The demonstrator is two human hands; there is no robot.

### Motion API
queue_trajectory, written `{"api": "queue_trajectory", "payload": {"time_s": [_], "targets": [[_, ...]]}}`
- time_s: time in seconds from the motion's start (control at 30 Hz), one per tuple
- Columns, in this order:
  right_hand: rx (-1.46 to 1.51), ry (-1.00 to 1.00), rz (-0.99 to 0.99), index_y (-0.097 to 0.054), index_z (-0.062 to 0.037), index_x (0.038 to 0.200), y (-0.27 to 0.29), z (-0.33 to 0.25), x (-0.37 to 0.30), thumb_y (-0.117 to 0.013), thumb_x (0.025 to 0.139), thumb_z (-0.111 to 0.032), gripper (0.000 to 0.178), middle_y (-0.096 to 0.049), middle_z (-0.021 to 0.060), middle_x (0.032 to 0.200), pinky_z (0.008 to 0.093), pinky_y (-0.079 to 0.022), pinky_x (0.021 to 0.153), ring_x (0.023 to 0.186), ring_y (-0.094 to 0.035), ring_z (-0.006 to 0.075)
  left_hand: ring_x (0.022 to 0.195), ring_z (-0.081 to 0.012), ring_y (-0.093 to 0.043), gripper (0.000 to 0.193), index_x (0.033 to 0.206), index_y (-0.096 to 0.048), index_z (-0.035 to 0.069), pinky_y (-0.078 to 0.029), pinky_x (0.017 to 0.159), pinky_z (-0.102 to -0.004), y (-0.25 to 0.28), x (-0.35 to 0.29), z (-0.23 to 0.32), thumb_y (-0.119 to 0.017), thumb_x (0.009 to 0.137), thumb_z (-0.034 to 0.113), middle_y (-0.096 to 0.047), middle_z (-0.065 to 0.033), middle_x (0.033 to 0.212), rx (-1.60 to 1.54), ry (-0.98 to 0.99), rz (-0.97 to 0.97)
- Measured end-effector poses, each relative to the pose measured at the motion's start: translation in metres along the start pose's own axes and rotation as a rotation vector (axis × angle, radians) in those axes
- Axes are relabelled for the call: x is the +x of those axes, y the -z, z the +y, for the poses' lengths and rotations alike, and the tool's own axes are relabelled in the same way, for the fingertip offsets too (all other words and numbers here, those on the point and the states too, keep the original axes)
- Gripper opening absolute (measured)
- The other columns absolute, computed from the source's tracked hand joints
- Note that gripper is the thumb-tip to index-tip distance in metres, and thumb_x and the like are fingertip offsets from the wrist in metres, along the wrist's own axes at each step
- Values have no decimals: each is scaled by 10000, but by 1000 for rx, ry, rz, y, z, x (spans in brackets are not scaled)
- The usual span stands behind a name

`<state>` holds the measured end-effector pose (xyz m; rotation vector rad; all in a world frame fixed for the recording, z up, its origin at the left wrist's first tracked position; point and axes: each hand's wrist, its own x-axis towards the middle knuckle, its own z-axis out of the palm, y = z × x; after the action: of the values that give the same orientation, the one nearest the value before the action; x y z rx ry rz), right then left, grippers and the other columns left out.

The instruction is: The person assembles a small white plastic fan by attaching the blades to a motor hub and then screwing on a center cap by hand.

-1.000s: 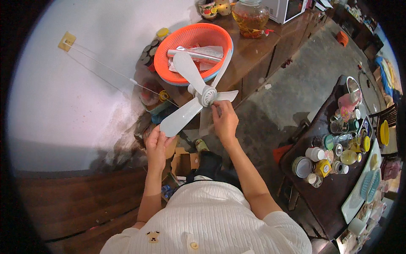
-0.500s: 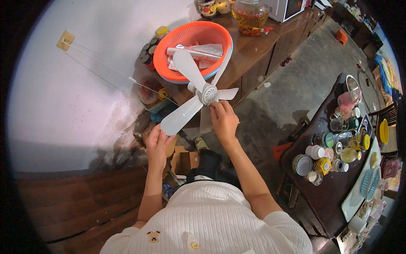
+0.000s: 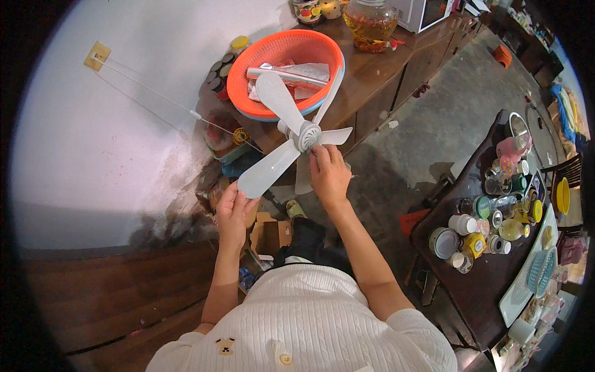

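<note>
In front of me is a pale grey fan (image 3: pixel 308 136) with several broad blades around a round slotted hub. My left hand (image 3: pixel 231 216) pinches the tip of its lower-left blade (image 3: pixel 269 169) between thumb and fingers. Close under the hub, my right hand (image 3: pixel 330 176) has its fingers closed on the fan; the exact spot they grip is partly hidden. Behind the upper blades stands an orange plastic basket (image 3: pixel 236 69) holding a silvery roll and plastic wrapping.
The basket is on a brown wooden cabinet (image 3: pixel 365 74), near a glass jar (image 3: pixel 370 28) of amber liquid. A white cord (image 3: pixel 149 87) runs from a wall socket (image 3: pixel 97 56). At right, a dark table (image 3: pixel 446 273) carries several jars. An open cardboard box (image 3: pixel 266 234) lies by my feet.
Hardly anything differs. The surroundings sit slightly further right in the picture, and both hands keep their hold on the fan.
</note>
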<state>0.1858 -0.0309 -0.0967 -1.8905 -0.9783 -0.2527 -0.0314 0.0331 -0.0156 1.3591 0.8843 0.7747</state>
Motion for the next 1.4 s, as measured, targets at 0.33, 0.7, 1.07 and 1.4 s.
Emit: {"api": "queue_trajectory", "payload": {"time_s": [0.33,0.7,1.07,1.4], "targets": [[85,84,82,-668,-113,1066,8,-25,27,-736,859,-145,220,-648,59,1037,397,-558,662,888,-675,270,1231,-224,-613,361,1407,-517,-22,-510,1072,-406,6,2,-7,-486,1084,137,-604,-111,1345,-24,-17,-37],[38,12,47,-663,-106,984,4,-1,3,-757,846,-134,169,-654,50,977,383,-547,661,854,-678,270,1230,-230,-611,351,1393,-520,-39,-507,1072,-400,-1,0,3,-470,1087,127,-603,-116,1342,-14,8,-18],[47,23,66,-666,-118,1028,9,-22,29,-716,871,-153,168,-643,57,985,394,-551,666,885,-672,268,1227,-234,-613,356,1393,-514,-45,-509,1073,-408,4,0,-1,-478,1085,130,-605,-116,1336,-2,-15,-27],[57,18,61,-671,-126,1018,8,-12,21,-745,848,-154,187,-637,52,962,397,-543,633,855,-674,263,1242,-232,-605,369,1412,-488,-39,-517,1061,-417,7,3,-3,-468,1083,127,-584,-126,1380,25,18,-37]]}}
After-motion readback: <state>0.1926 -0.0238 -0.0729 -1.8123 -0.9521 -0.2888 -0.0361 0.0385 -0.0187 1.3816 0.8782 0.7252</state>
